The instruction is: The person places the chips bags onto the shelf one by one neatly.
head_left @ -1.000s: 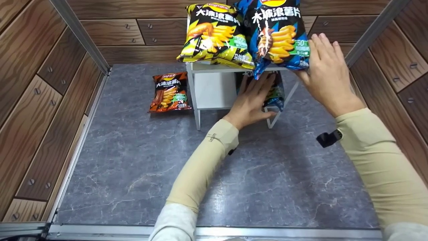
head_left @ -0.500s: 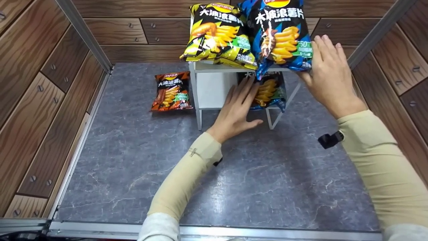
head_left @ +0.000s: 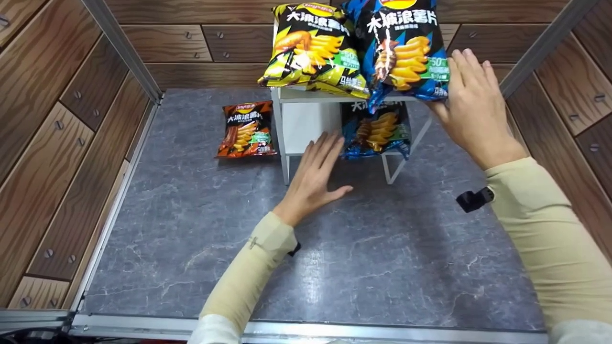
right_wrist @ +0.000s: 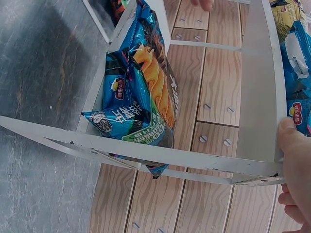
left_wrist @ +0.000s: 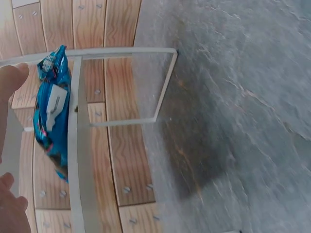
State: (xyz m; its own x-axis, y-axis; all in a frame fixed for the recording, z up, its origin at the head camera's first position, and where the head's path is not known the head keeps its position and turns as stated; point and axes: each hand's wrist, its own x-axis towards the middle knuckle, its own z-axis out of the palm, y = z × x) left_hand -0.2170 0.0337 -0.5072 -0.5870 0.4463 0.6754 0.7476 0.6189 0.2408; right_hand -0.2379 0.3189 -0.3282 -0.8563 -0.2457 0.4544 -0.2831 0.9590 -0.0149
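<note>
My left hand point(head_left: 308, 184) is in front of a small white two-tier shelf rack point(head_left: 311, 98), fingers straight and thumb spread, holding nothing. Its fingertips are near a blue-and-black potato chip bag point(head_left: 377, 129) on the right of the lower tier. In the left wrist view, my thumb point(left_wrist: 12, 77) shows at the edge, with the blue bag point(left_wrist: 53, 111) beyond it. My right hand point(head_left: 478, 107) grips the right end of the rack's upper tier, thumb point(right_wrist: 287, 136) at its front edge. Beside it on top sits another blue chip bag point(head_left: 406, 52).
A yellow chip bag point(head_left: 313, 52) occupies the left of the top tier, slightly over its front edge. On the grey marbled floor point(head_left: 363, 267), left of the rack, lies an orange-red chip bag point(head_left: 246, 131). Wood-patterned walls point(head_left: 52, 143) and a metal front rail point(head_left: 382, 332) surround the area.
My left hand has come back from the lower blue chip bag, moving left and toward me, leaving the bag uncovered on the lower tier. The right hand stays at the rack.
</note>
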